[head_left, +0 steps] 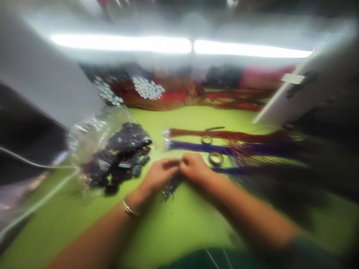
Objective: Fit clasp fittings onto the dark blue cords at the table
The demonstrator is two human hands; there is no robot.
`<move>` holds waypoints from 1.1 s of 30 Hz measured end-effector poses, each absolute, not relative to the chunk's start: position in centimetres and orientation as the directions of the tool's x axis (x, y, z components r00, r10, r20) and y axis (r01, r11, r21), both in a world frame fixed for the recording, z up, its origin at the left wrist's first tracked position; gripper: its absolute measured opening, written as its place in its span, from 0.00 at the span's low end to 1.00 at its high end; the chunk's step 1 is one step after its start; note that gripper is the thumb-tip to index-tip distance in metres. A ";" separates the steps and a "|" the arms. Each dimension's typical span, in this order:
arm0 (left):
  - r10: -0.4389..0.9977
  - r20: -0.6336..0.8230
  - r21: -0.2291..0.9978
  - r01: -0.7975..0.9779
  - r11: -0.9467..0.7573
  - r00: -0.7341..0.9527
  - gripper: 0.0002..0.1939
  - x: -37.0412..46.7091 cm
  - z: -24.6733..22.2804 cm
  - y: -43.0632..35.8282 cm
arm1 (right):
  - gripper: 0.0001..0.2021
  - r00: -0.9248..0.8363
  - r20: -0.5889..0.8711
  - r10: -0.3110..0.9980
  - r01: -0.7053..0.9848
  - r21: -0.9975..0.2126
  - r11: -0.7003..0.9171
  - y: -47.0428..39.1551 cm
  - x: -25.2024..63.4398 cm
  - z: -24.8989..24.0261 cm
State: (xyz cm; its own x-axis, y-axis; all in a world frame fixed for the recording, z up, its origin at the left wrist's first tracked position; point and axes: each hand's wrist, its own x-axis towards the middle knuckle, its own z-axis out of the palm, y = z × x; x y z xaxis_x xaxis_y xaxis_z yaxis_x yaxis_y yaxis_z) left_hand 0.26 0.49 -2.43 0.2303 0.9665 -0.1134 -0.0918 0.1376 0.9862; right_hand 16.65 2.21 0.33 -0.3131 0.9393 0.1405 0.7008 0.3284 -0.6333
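Observation:
My left hand (161,172) and my right hand (195,166) meet over the middle of the green table, fingertips pinched together. Between them is something small and dark that I cannot make out. Just below the hands lies a bunch of dark wires with metal-tipped ends (169,189), partly covered by my right hand. Left of my left hand, black plastic connector housings (126,164) spill from a clear plastic bag (92,130). Beyond my right hand sit a dark tape roll (215,158) and a bundle of blue-purple wires (193,145).
A brown wire bundle (190,132) and a smaller tape roll (206,139) lie farther back. White connectors (148,88) on red-brown wires line the rear. White panels (56,74) flank the green table (174,231) under a bright tube light (123,43). A pale cable (42,203) crosses at left.

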 end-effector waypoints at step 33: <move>0.965 -0.121 0.941 -0.284 0.186 0.231 0.23 0.2 -2.8 0.8 | 0.11 -0.379 0.199 0.904 0.893 -0.177 0.413 16.3 16.8 3.0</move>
